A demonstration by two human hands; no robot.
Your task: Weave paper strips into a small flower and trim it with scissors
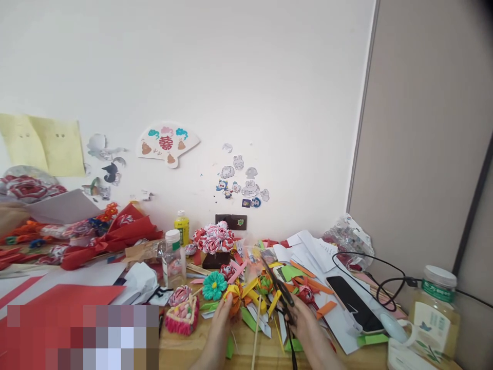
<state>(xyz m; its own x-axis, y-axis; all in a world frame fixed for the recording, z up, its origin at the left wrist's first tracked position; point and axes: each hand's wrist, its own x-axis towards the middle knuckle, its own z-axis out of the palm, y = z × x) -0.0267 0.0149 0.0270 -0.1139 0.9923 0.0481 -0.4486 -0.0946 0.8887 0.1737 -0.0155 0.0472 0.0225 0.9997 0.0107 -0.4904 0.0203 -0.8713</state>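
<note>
My left hand (218, 327) is curled at the near edge of a yellow-orange folded-paper flower (235, 297), with the thumb up against it; most of the fingers are hidden. Closed in my right hand (308, 327) is a dark, long, thin tool (283, 290) that slants up and to the left. Its exact kind is unclear, and thin black lengths hang below it. Between the hands a pale wooden stick (257, 331) points toward me. Around them lie yellow and green paper strips, a teal crocheted flower (214, 285) and a green-orange paper flower (265, 282).
A pink-edged triangular ornament (182, 314) sits left of my hands. Behind it stand a clear bottle (174, 264) and a yellow drink bottle (182, 226). At right lie a phone (354, 303), a black cable (372, 255) and a large white-lidded bottle (435, 318). Red paper (77, 298) covers the left.
</note>
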